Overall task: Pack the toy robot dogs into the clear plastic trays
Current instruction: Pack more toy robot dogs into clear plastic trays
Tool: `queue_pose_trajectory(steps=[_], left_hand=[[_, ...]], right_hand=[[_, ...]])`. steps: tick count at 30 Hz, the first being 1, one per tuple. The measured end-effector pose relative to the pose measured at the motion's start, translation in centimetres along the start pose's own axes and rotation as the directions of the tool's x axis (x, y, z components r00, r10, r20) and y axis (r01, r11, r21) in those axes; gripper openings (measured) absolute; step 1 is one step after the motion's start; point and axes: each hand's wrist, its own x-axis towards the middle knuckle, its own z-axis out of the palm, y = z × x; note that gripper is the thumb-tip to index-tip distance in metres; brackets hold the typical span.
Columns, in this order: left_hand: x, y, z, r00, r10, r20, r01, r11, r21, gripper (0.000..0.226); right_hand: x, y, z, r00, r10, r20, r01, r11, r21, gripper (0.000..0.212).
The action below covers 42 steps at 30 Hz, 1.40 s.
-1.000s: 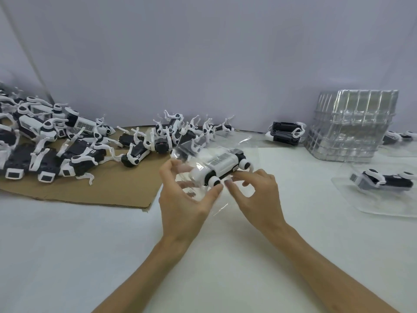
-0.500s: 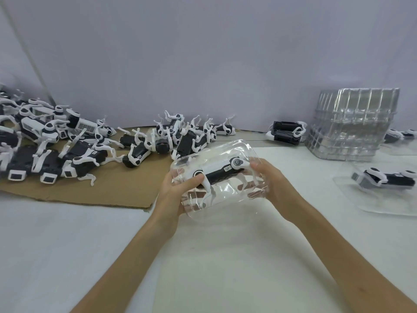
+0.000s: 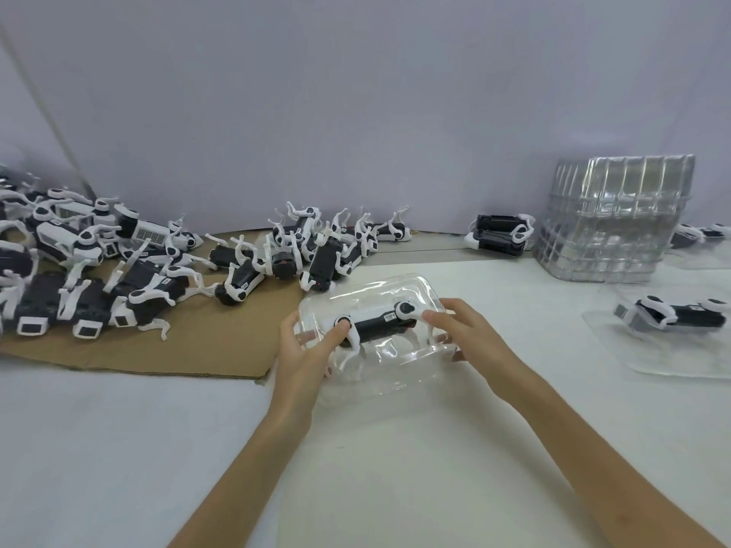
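White desk (image 3: 118, 448) fills the view. Brown cardboard sheet (image 3: 197, 350) lies on its left half, with the pile of loose dogs (image 3: 99, 278) on it, legs tangled. Stack of empty trays (image 3: 609, 223) is far right against the wall. A packed tray (image 3: 668, 361) lies flat near the right edge, well apart from the hands.

The clear tray (image 3: 379, 286) is at centre, just right of the cardboard edge. I cannot tell if it is lifted or touching the desk. The toy robot dog (image 3: 375, 324) is inside it, lying lengthwise, black body and white legs seen through the plastic.

The left hand (image 3: 304, 350) grips the tray's left end, thumb pressed on top over the dog's shoulder joint and fingers (image 3: 290, 324) curled round the far side. The right hand (image 3: 470, 334) grips the right end, fingers over the top and thumb under the rim.

Handling, as a judgement:
- Tray looks thin, light and flexy. It likely dents and slips if squeezed mid-wall, so hold it at the ends or rim as here.
- Dog looks like light rigid plastic. The thin legs look snappable and snag-prone, so take it by the body, not the legs.
- Dog may shift if the tray tips, so keep a thumb on it.
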Motion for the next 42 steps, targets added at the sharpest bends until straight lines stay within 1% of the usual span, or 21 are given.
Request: queue_pose_trajectory(steps=[2, 5, 8, 10, 12, 14, 16, 18, 20, 22, 24, 27, 29, 31, 33, 35, 36, 37, 39, 41, 42], left_hand=[[-0.3, -0.3, 0.3, 0.999, 0.025, -0.023, -0.025, 0.999, 0.020, 0.060], [-0.8, -0.6, 0.7, 0.992, 0.124, -0.023, -0.120, 0.985, 0.120, 0.044], [-0.9, -0.9, 0.9, 0.988, 0.144, 0.051, -0.150, 0.974, 0.169, 0.042], [-1.0, -1.3, 1.1, 0.985, 0.167, 0.047, -0.173, 0.964, 0.204, 0.039], [-1.1, -1.8, 1.5, 0.972, 0.235, -0.015, -0.224, 0.942, 0.248, 0.037], [-1.1, -2.0, 1.8, 0.948, 0.288, -0.134, -0.248, 0.934, 0.255, 0.035], [-0.9, -2.0, 1.8, 0.926, 0.276, -0.258, -0.223, 0.950, 0.217, 0.029], [-0.2, -1.7, 1.5, 0.931, 0.220, -0.290, -0.186, 0.972, 0.141, 0.022], [0.6, -1.6, 1.1, 0.949, 0.193, -0.251, -0.177, 0.981, 0.086, 0.018], [0.9, -1.3, 0.9, 0.961, 0.200, -0.190, -0.187, 0.979, 0.083, 0.016], [0.9, -1.1, 0.9, 0.972, 0.197, -0.125, -0.189, 0.979, 0.075, 0.022], [1.1, -1.1, 1.0, 0.972, 0.222, -0.079, -0.213, 0.971, 0.110, 0.028], [1.2, -1.1, 1.0, 0.974, 0.219, -0.059, -0.211, 0.969, 0.126, 0.029], [1.2, -1.2, 0.8, 0.975, 0.220, -0.032, -0.213, 0.966, 0.146, 0.029], [1.3, -1.3, 0.6, 0.974, 0.224, 0.030, -0.225, 0.956, 0.190, 0.030], [1.1, -1.4, 0.5, 0.956, 0.240, 0.169, -0.275, 0.934, 0.230, 0.032], [1.0, -1.4, 0.6, 0.938, 0.239, 0.252, -0.301, 0.921, 0.247, 0.033], [0.9, -1.5, 0.7, 0.918, 0.224, 0.327, -0.317, 0.911, 0.265, 0.034], [0.8, -2.1, 0.8, 0.885, 0.208, 0.417, -0.377, 0.845, 0.378, 0.038], [1.0, -2.8, 0.8, 0.864, 0.233, 0.447, -0.475, 0.672, 0.569, 0.045], [1.0, -3.0, 0.9, 0.864, 0.235, 0.446, -0.488, 0.609, 0.625, 0.048]], right_hand=[[0.1, 0.2, -0.1, 0.998, -0.008, -0.054, 0.011, 0.999, 0.043, 0.033], [0.5, 0.3, -0.7, 0.985, -0.016, -0.169, 0.025, 0.998, 0.051, 0.024], [0.6, 0.2, -1.2, 0.983, 0.014, -0.185, 0.003, 0.996, 0.092, 0.015], [0.6, 0.1, -1.4, 0.982, -0.036, -0.184, 0.044, 0.998, 0.043, 0.012], [0.5, 0.0, -1.5, 0.983, -0.114, -0.145, 0.106, 0.992, -0.065, 0.014], [0.3, 0.1, -1.5, 0.978, -0.194, -0.072, 0.178, 0.967, -0.185, 0.017], [0.1, 0.4, -1.4, 0.968, -0.252, -0.016, 0.239, 0.937, -0.255, 0.019], [-0.1, 0.6, -1.1, 0.962, -0.275, 0.005, 0.265, 0.925, -0.273, 0.021], [-0.2, 0.9, -0.8, 0.960, -0.280, -0.001, 0.269, 0.922, -0.277, 0.021], [-0.2, 1.0, -0.6, 0.956, -0.292, -0.032, 0.270, 0.918, -0.291, 0.021], [-0.2, 1.1, -0.5, 0.953, -0.300, -0.049, 0.271, 0.910, -0.313, 0.026], [-0.3, 1.4, -0.6, 0.958, -0.288, -0.012, 0.268, 0.907, -0.325, 0.035], [-0.5, 1.2, -0.6, 0.960, -0.281, -0.010, 0.253, 0.879, -0.403, 0.038], [-1.0, 0.5, -0.4, 0.922, -0.383, -0.058, 0.288, 0.778, -0.558, 0.040], [-1.9, -0.5, 0.3, 0.814, -0.577, -0.068, 0.405, 0.647, -0.646, 0.042], [-2.9, -1.2, 1.7, 0.732, -0.681, -0.002, 0.515, 0.555, -0.653, 0.041], [-3.2, -1.3, 2.6, 0.723, -0.688, 0.064, 0.546, 0.512, -0.663, 0.041], [-3.4, -1.2, 3.4, 0.736, -0.661, 0.143, 0.555, 0.469, -0.687, 0.040], [-3.5, -0.8, 4.6, 0.785, -0.573, 0.234, 0.527, 0.419, -0.740, 0.036], [-3.1, -0.3, 4.5, 0.813, -0.536, 0.227, 0.486, 0.410, -0.772, 0.031], [-2.9, -0.1, 4.2, 0.823, -0.531, 0.200, 0.459, 0.418, -0.784, 0.030]])
